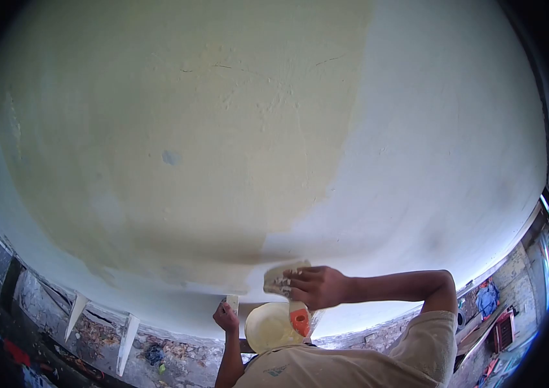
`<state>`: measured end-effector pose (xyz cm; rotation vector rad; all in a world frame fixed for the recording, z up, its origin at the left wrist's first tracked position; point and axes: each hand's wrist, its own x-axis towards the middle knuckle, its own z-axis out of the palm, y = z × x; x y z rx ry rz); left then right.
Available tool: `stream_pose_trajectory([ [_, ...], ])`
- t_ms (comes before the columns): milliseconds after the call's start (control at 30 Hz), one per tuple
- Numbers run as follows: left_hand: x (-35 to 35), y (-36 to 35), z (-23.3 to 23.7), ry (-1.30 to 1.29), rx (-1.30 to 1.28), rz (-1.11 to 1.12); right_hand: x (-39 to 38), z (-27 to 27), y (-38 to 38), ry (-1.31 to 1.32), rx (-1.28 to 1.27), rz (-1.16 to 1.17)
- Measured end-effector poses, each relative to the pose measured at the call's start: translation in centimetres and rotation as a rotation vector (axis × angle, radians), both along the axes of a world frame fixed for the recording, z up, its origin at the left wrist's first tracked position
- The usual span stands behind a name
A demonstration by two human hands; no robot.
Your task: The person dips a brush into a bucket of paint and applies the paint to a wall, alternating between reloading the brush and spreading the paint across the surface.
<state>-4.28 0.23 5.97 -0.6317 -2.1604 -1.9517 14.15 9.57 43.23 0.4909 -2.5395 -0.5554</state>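
Observation:
My right hand is closed round a flat tool with a broad, cream-smeared head and an orange handle end; it could be a putty knife or a wide brush. Its head is close to the lower part of the wall. Low and to the left, my left hand grips a small pale flat piece, whose full shape is hidden. Between my hands sits a round cream-coloured container or lid, close to my chest. What supports it cannot be seen.
The curved-looking wall is yellowish at left and whiter at right, with fine cracks and a grey spot. Pale pointed posts stand below left. Rubble lies on the ground. A red crate and boards are at lower right.

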Motion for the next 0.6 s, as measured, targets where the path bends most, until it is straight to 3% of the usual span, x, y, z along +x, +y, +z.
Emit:
stream_pose_trajectory([
  [133, -0.2, -0.2, -1.0, -0.04, -0.044, -0.027, -0.2, 3.8, 3.1, 0.247, -0.334, -0.085],
  [233, -0.3, 0.0, -1.8, -0.015, -0.059, 0.005, 0.2, 8.8, 5.8, 0.459, -0.145, -0.034],
  [333, -0.4, -0.2, -1.6, -0.072, -0.068, -0.036, 0.3, 14.0, 2.9, 0.588, 0.208, -0.04],
  [433, -0.3, -0.2, -1.4, -0.056, -0.062, -0.03, -1.2, 9.8, 1.0, 0.443, 0.345, -0.045],
  [467, -0.2, -0.4, -0.9, -0.071, -0.065, -0.048, -1.5, 6.1, 1.1, 0.374, 0.347, -0.016],
  [533, -0.1, -0.5, -1.2, -0.107, -0.043, -0.083, -1.7, 0.5, -0.6, 0.234, 0.224, 0.027],
  [600, -0.2, -0.2, -0.8, -0.054, -0.007, -0.06, -1.0, -6.8, -1.3, -0.069, -0.153, -0.061],
])
